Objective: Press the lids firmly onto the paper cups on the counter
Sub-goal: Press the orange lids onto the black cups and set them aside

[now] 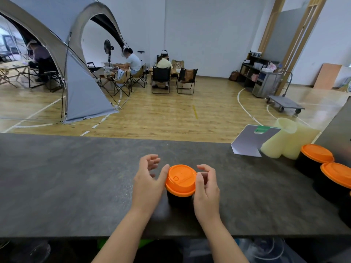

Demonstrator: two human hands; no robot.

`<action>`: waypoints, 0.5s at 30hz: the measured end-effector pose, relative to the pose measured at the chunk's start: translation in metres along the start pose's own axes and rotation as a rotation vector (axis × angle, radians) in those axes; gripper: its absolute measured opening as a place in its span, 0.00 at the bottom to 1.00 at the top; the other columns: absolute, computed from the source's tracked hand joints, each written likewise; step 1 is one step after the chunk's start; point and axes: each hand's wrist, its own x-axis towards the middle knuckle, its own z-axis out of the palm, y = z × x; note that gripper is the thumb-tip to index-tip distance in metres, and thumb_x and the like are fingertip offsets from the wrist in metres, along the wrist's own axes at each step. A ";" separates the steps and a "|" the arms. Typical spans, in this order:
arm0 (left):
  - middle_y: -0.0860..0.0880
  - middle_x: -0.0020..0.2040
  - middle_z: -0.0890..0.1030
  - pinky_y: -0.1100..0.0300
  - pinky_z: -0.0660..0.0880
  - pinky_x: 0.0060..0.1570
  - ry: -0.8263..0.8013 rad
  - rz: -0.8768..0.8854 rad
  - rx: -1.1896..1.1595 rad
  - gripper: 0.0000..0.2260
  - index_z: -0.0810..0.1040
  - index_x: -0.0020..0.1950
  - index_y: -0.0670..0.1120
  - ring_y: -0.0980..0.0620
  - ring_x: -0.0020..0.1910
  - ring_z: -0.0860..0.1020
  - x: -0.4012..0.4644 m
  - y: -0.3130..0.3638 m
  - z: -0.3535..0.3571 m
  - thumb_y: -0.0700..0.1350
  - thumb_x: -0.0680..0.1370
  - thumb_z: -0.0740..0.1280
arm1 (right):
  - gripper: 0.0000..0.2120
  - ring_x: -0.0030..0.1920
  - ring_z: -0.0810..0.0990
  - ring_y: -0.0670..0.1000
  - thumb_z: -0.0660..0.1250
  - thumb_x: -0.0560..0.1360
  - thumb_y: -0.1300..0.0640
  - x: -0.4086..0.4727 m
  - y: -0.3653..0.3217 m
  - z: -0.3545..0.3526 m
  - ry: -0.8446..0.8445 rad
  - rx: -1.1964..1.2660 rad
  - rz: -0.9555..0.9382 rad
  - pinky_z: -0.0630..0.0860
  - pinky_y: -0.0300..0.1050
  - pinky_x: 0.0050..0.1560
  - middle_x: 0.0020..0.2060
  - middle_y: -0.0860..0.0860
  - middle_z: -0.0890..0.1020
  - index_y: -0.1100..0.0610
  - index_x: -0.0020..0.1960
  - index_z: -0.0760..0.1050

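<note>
I note my left hand [150, 181] and right hand [206, 188] forward, well apart, fingers loosely curled, thumbs turned inward

No text, label, brand or number can be read; the embossed mark on the orange lid [180, 179] is not legible.

Dark counter [76, 177]: lidded cups [180, 188], card stand [248, 143], perhaps foam sleeves [284, 141].

Far off past the hands, a grey tent [76, 54] stands on the wooden floor, three seated people [133, 61] at folding chairs [161, 78], a standing fan [108, 50] behind; a flatbed trolley [284, 102] sits off right.
</note>
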 end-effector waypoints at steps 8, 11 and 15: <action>0.65 0.39 0.82 0.78 0.67 0.44 -0.005 -0.081 -0.001 0.20 0.83 0.45 0.61 0.72 0.44 0.78 -0.020 0.019 -0.002 0.59 0.82 0.52 | 0.05 0.49 0.77 0.38 0.64 0.80 0.56 -0.006 -0.002 0.002 -0.018 -0.033 0.019 0.72 0.27 0.46 0.50 0.49 0.76 0.46 0.49 0.74; 0.63 0.56 0.80 0.80 0.66 0.52 -0.077 -0.069 -0.034 0.24 0.78 0.64 0.58 0.68 0.57 0.76 -0.035 0.019 0.006 0.62 0.79 0.48 | 0.09 0.50 0.79 0.43 0.59 0.77 0.47 -0.005 -0.004 0.005 -0.079 0.045 0.058 0.74 0.30 0.46 0.50 0.47 0.79 0.46 0.54 0.74; 0.66 0.63 0.75 0.63 0.74 0.61 -0.063 0.016 -0.056 0.20 0.68 0.72 0.64 0.63 0.62 0.75 -0.046 0.006 0.021 0.62 0.84 0.46 | 0.18 0.55 0.80 0.43 0.54 0.76 0.41 -0.009 -0.001 0.015 -0.093 0.131 0.061 0.78 0.38 0.52 0.53 0.37 0.81 0.43 0.60 0.76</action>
